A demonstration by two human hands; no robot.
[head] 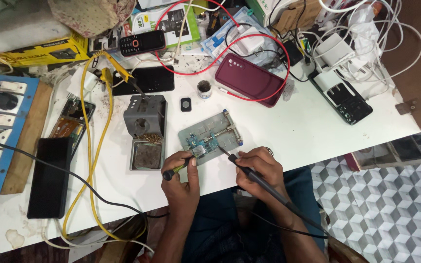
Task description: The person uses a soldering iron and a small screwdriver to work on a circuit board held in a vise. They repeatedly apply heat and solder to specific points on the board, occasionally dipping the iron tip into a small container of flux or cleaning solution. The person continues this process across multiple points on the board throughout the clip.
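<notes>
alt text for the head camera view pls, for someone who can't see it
Seen from above, a person's right hand holds a black soldering iron and the left hand a slim green-handled tool, both tips at a small circuit board clamped in a metal holder on a cluttered white table.

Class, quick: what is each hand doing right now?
Left hand: closed on a tweezers-like tool at the circuit board.
Right hand: closed on the soldering iron, tip toward that board.

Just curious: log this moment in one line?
left hand: holds tweezers | right hand: holds soldering iron | circuit board clamped in holder
</notes>
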